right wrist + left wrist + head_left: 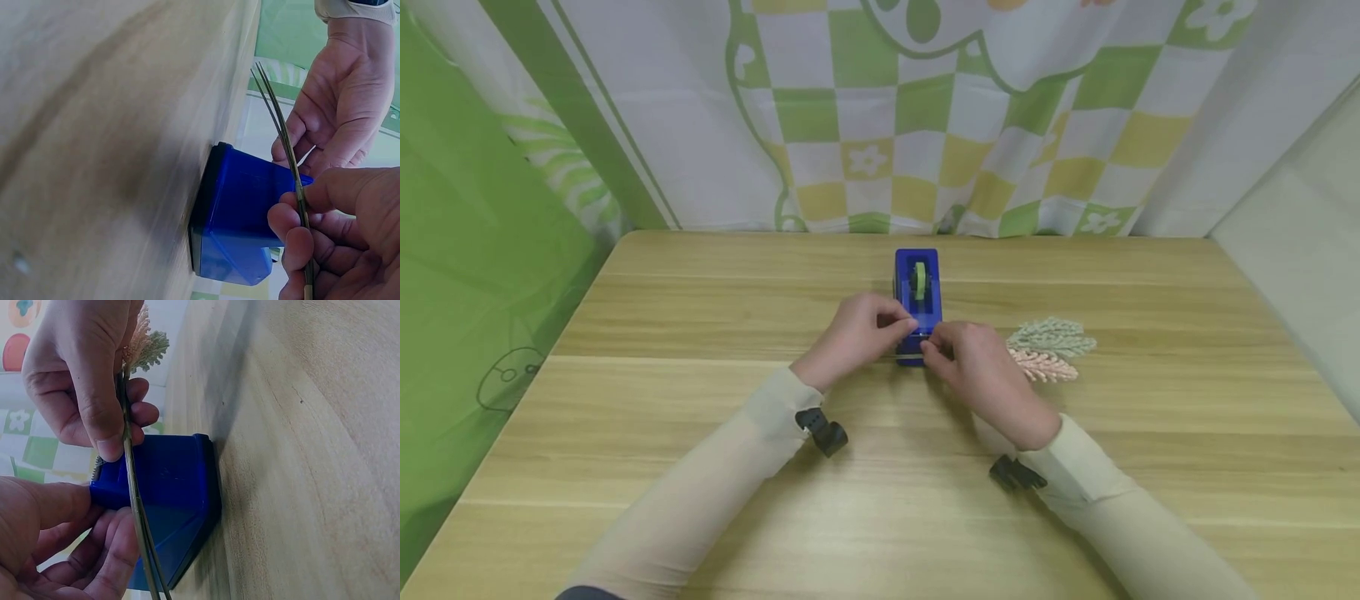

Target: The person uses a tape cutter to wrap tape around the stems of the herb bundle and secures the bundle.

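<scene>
A blue tape dispenser (932,300) with a yellow-green roll core (920,280) stands upright on the table. My left hand (859,335) is at its front end, thumb and forefinger pinching at the toothed cutter (97,467), where the clear tape end is; the tape barely shows. My right hand (983,371) holds a bunch of thin stems (284,140) between thumb and curled fingers, just in front of the dispenser. The stems cross before its front face and their free ends point left. Beyond the right hand show a green flower sprig (1051,337) and a pink one (1045,365).
The wooden table (700,300) reaches back to a checkered curtain (865,108). Green cloth (482,208) hangs at the left, and a pale wall (1300,217) stands at the right. Each wrist carries a black camera mount (823,433).
</scene>
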A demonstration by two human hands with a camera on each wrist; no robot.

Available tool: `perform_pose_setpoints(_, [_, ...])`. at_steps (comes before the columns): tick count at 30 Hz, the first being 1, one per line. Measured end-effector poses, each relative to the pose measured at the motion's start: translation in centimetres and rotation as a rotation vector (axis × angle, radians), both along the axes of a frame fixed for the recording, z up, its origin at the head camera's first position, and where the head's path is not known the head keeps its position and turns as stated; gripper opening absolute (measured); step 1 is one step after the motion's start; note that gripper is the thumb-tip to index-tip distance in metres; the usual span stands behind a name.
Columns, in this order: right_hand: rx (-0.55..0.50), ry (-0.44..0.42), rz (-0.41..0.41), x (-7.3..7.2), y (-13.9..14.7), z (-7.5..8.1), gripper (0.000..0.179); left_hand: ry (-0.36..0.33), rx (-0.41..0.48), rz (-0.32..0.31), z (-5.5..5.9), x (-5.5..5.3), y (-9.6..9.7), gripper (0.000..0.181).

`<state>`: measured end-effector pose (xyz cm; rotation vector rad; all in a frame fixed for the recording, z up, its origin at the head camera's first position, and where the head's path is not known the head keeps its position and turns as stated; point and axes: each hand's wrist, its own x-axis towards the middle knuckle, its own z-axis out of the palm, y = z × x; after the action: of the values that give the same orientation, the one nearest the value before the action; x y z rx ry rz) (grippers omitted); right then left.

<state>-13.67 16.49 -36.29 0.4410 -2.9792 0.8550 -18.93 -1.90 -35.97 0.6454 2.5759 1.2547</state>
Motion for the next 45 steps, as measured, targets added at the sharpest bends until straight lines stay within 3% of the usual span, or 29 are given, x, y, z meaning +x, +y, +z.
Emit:
perform_pose_setpoints(37, [0.026, 0.038, 0.029, 0.1, 0.1, 0.0, 0.015, -0.078, 0.073, 0.037, -0.2, -0.2, -0.2, 0.020])
perform_pose_setpoints(45, [0.028, 0.064, 0.058, 1.0, 0.2, 0.3, 0.018, -0.038, 0.080, 0.058, -0.7, 0.2, -0.8, 0.023])
